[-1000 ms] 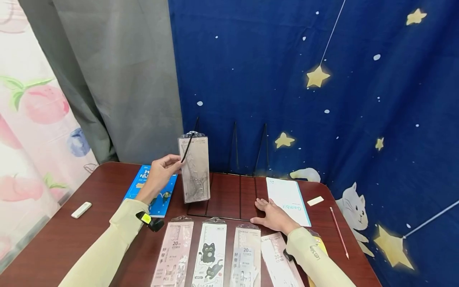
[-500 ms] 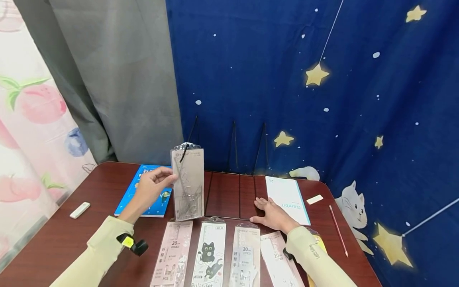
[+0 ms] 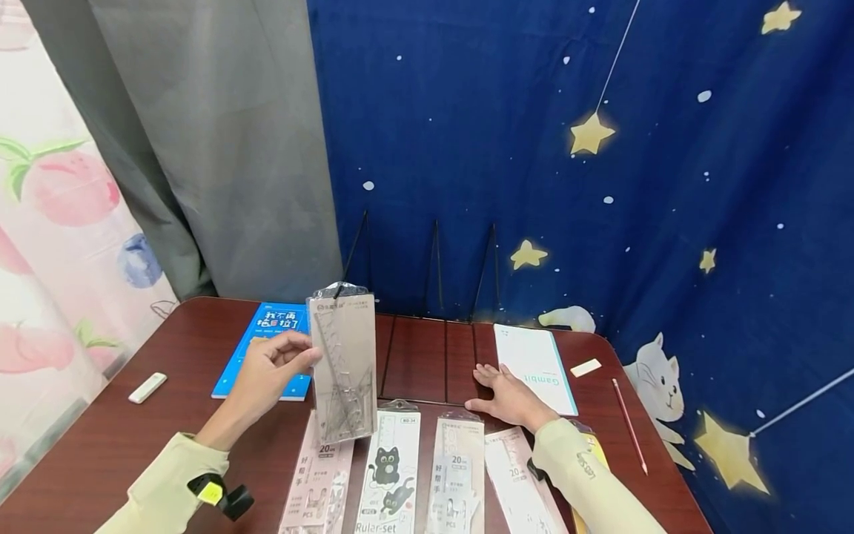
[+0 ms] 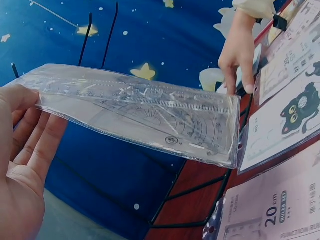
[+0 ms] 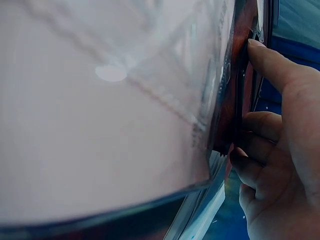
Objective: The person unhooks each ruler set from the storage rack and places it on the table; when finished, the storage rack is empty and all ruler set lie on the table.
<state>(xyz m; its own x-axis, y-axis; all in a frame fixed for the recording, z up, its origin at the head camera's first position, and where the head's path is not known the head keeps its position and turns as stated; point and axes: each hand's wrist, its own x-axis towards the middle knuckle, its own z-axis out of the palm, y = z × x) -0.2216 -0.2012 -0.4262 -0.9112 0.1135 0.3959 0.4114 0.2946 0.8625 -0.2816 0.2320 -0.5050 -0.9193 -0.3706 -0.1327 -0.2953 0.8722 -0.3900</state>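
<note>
My left hand [image 3: 270, 371] pinches the left edge of a ruler set in a clear plastic sleeve [image 3: 345, 371], between thumb and fingers. The left wrist view shows clear rulers and a protractor through the sleeve [image 4: 150, 117]. The set hangs upright in front of the left prong of a black wire rack [image 3: 445, 363]; whether its top tab is still on that prong I cannot tell. With fingers spread, my right hand [image 3: 510, 397] rests at the front right of the rack's base, beside a white notebook [image 3: 534, 367].
Packaged ruler sets, including a cat-printed one [image 3: 390, 475] and a pink one [image 3: 316, 482], line the near table. A blue book [image 3: 230, 374] and a white eraser-like block [image 3: 148, 388] lie left. A small white block [image 3: 586, 368] and pencil [image 3: 629, 426] lie right. Curtains stand behind.
My left hand has drawn the ruler set forward and down along the left prong, toward the prong's tip and the near row of packages. The right hand has stayed on the rack's base.
</note>
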